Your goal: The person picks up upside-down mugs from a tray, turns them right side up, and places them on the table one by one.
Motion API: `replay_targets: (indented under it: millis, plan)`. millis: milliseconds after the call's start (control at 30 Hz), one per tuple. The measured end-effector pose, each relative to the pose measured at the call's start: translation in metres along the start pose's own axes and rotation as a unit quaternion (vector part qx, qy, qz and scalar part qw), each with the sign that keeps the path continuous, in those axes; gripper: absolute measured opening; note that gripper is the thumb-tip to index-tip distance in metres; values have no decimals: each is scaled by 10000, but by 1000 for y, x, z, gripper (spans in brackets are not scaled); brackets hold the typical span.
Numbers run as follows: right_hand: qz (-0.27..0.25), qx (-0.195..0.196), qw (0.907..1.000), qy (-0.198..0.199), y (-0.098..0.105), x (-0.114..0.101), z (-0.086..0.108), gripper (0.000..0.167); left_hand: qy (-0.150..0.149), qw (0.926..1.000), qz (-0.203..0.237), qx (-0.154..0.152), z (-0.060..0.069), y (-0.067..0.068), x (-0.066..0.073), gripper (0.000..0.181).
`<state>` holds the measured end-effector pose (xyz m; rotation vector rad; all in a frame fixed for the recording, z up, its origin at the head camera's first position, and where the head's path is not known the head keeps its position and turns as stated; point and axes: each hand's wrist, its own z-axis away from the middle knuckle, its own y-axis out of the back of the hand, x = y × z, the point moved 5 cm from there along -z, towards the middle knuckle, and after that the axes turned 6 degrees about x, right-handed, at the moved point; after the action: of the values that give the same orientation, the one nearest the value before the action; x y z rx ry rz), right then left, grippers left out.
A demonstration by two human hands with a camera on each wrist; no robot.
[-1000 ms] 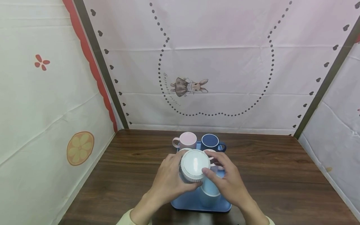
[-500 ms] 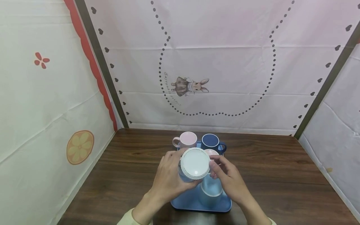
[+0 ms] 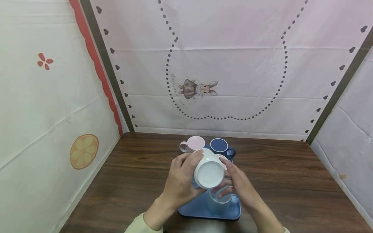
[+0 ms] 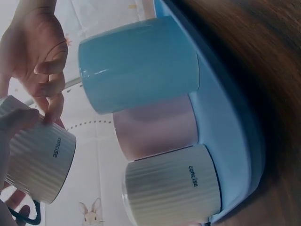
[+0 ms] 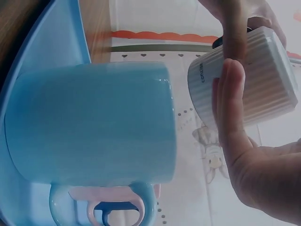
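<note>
A white ribbed mug (image 3: 210,174) with small lettering is held above the tray, tilted so that one pale round end faces the head camera. My left hand (image 3: 182,179) grips its side; in the left wrist view a dark handle loop (image 4: 35,215) shows by the fingers. The right hand (image 3: 240,184) lies at the mug's other side; in the right wrist view its straight finger (image 5: 230,108) touches the ribbed wall. Just below stands a light blue mug (image 3: 217,207) on a blue tray (image 3: 192,208).
At the tray's far end stand a pink mug (image 3: 192,144) and a navy mug (image 3: 218,146). Another pink mug (image 4: 157,127) and a second ribbed mug (image 4: 171,186) stand there too. The brown wooden table (image 3: 140,181) meets patterned cloth walls (image 3: 244,71).
The white mug has tipped, its round end turning lower and more of its side showing. The right hand's fingers have left the upper end and now lie along the mug's right side.
</note>
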<state>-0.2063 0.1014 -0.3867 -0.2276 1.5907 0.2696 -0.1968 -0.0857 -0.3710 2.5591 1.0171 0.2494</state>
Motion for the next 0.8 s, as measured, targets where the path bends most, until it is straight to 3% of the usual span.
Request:
replay_targets:
  millis: [233,500,667,800]
  plan:
    - [-113,-182,9997,-136,-2,3,2,65,-755,9966,-341,38,1,-7,8,102]
    - [-359,-712,9968,-78,-6,1,4,67,-1662,9831,-722,277,2,-5,18,86]
    - [-375,-542,9976,-229,-9,3,5,63,-1863,9781,-914,152,5,-6,21,83]
    - [-374,-343,9981,-359,-10,5,6,61,-1803,9802,-816,98,7,-8,22,89]
